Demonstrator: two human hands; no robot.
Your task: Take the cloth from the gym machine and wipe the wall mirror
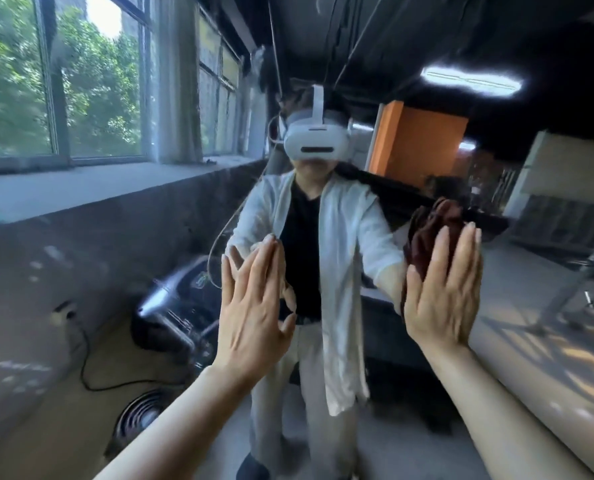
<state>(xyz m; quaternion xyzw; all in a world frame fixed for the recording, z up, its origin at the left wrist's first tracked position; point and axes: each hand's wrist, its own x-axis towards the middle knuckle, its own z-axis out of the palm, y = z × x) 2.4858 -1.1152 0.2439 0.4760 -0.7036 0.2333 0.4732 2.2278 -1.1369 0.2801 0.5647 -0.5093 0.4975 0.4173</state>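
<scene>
Both hands flat on mirror, right pressing cloth; writing seemingly unreadable.

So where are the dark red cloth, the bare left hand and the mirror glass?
dark red cloth [434,233]: head view, bunched folds.
bare left hand [254,306]: head view, back of hand.
mirror glass [81,271]: head view, bare pane.

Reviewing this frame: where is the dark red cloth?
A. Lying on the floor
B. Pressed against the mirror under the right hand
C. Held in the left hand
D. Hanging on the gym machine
B: the cloth sits bunched between the flat right hand and the wall mirror, while the left hand rests bare on the glass with fingers straight, meeting its own reflection.
</scene>
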